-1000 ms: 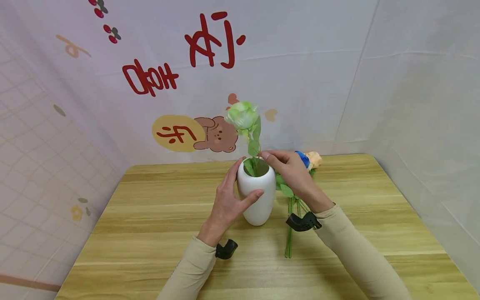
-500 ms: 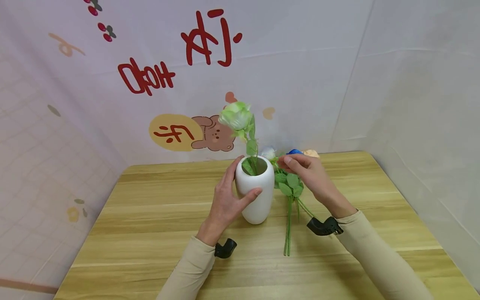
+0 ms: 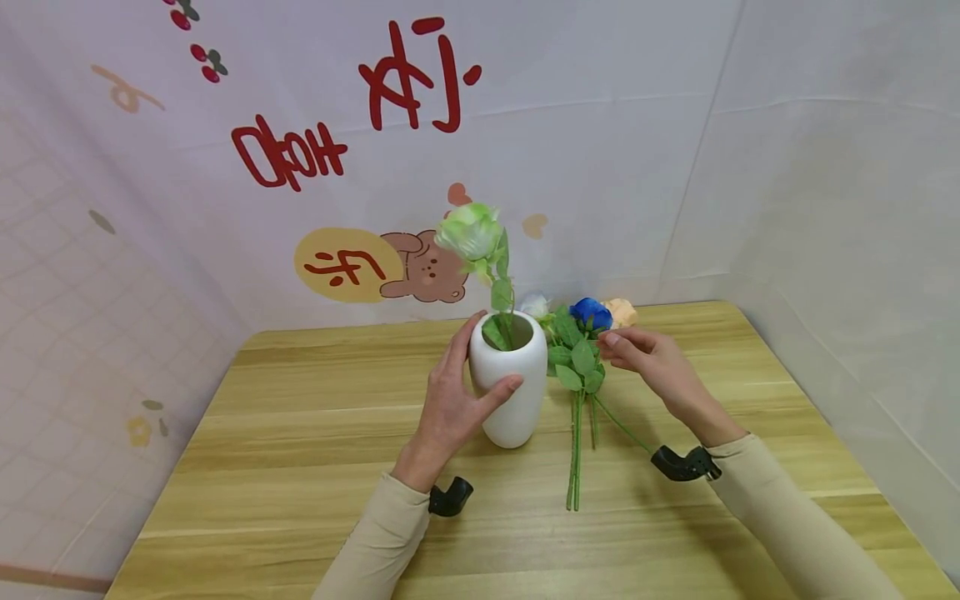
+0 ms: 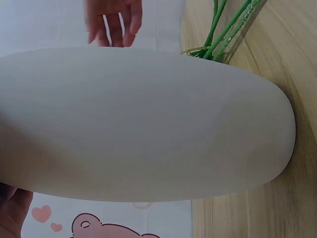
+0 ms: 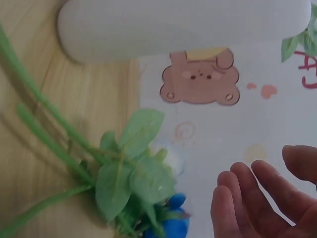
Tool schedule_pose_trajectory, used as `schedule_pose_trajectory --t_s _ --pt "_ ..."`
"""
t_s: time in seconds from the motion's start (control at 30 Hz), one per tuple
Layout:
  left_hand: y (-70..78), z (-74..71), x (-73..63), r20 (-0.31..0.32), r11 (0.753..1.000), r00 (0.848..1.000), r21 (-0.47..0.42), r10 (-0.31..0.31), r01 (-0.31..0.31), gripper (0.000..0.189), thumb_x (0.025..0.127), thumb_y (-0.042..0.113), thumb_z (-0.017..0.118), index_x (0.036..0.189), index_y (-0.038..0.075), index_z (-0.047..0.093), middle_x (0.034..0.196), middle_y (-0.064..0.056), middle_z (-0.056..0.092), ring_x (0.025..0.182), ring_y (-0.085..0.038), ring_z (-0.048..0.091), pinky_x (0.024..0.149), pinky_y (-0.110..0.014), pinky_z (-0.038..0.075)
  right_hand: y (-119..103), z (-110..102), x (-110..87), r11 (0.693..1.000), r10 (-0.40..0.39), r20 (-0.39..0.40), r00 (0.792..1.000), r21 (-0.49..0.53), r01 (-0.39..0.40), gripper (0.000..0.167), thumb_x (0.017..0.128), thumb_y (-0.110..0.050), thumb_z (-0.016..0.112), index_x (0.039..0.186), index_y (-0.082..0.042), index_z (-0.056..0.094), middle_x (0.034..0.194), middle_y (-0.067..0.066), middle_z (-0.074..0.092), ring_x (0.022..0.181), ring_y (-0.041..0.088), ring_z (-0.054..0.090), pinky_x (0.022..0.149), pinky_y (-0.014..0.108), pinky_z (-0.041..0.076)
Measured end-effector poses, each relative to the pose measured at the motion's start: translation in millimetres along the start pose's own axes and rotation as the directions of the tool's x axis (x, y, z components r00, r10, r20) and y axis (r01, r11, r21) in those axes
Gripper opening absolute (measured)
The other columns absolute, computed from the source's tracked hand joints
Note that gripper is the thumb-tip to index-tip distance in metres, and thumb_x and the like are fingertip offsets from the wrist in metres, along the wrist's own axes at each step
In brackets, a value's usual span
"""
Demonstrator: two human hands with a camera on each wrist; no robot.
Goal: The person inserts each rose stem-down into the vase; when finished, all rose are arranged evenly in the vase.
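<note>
A white vase stands upright on the table, with one pale green rose inside, its bloom leaning left above the rim. My left hand grips the vase from the left, thumb across the front and fingers round the far side. To the right of the vase my right hand hovers with nothing in it, fingers loosely bent, near a blue rose. In the right wrist view its fingers are apart from the thumb. Green stems and leaves lie beneath and beside that hand.
A white rose and a peach rose lie by the blue one at the table's back edge. Their stems point toward the front of the wooden table. A printed cloth wall rises behind.
My right hand has let go of the pale green rose at the vase mouth and moved right, over the loose flowers. The rose has tipped slightly left. My left hand still holds the vase.
</note>
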State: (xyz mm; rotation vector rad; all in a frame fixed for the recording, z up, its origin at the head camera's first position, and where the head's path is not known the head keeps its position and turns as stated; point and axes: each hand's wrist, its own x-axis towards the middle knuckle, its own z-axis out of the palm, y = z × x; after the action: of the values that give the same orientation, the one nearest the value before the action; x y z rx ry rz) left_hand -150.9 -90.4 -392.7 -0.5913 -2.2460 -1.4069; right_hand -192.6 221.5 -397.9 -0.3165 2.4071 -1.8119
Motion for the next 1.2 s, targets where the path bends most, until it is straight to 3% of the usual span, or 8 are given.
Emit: schedule_pose_trajectory --t_s 0.3,0.43,0.63,0.8,0.97,1.2 --pt "0.6 -0.1 -0.1 -0.007 1.0 1.0 0.016 0.005 -0.005 0.097 0.087 0.077 0.062 0.159 0.016 0.039 0.15 -0.005 0.054 0.132 -0.022 0.057 0.103 -0.052 0.05 25.7 -17.6 8.8 0.997 0.076 0.011 0.997 -0.022 -0.076 0.059 0.11 -0.036 0.053 0.147 0.009 0.049 0.144 0.033 0.053 0.122 0.028 0.065 0.097 0.027 0.054" --pt "0.6 -0.3 -0.4 -0.005 1.0 1.0 0.014 -0.002 0.002 0.097 0.087 0.078 0.062 0.159 0.016 0.039 0.149 -0.004 0.054 0.131 -0.022 0.058 0.102 -0.052 0.051 35.5 -21.5 16.6 0.992 0.124 0.024 0.992 -0.031 -0.123 0.059 0.111 -0.035 0.05 0.148 0.012 0.045 0.144 0.033 0.053 0.123 0.031 0.064 0.1 0.034 0.053" --pt "0.5 -0.3 -1.0 0.001 1.0 1.0 0.003 0.004 -0.004 0.095 0.088 0.075 0.064 0.158 0.017 0.039 0.148 -0.005 0.055 0.13 -0.023 0.059 0.101 -0.052 0.052 53.2 -22.4 28.7 0.979 0.201 0.051 0.978 -0.014 -0.201 0.054 0.112 -0.029 0.05 0.142 0.016 0.049 0.142 0.035 0.054 0.13 0.045 0.057 0.104 0.039 0.051" --pt "0.5 -0.7 -1.6 0.001 1.0 1.0 0.001 0.004 -0.004 0.095 0.087 0.075 0.064 0.159 0.018 0.039 0.148 -0.005 0.055 0.13 -0.021 0.059 0.102 -0.051 0.052 68.2 -19.6 38.4 0.967 0.254 0.075 0.964 0.01 -0.255 0.049 0.112 -0.022 0.05 0.139 0.019 0.05 0.139 0.035 0.056 0.124 0.038 0.063 0.103 0.04 0.052" --pt "0.6 -1.3 -1.9 0.005 1.0 1.0 -0.002 0.012 -0.012 0.095 0.088 0.075 0.064 0.159 0.018 0.039 0.147 -0.005 0.055 0.129 -0.021 0.059 0.101 -0.05 0.052 78.2 -15.4 45.5 0.96 0.268 0.097 0.958 0.05 -0.274 0.044 0.111 -0.014 0.05 0.137 0.022 0.049 0.132 0.033 0.062 0.105 0.019 0.071 0.099 0.038 0.055" --pt "0.2 -1.9 -2.3 0.004 1.0 1.0 -0.007 0.019 -0.019 0.095 0.088 0.074 0.065 0.159 0.017 0.039 0.147 -0.005 0.055 0.128 -0.021 0.06 0.101 -0.049 0.053 83.3 -9.1 51.8 0.951 0.294 0.087 0.952 0.076 -0.301 0.043 0.108 -0.01 0.054 0.134 0.024 0.051 0.108 0.013 0.074 0.087 0.007 0.071 0.086 0.03 0.059"
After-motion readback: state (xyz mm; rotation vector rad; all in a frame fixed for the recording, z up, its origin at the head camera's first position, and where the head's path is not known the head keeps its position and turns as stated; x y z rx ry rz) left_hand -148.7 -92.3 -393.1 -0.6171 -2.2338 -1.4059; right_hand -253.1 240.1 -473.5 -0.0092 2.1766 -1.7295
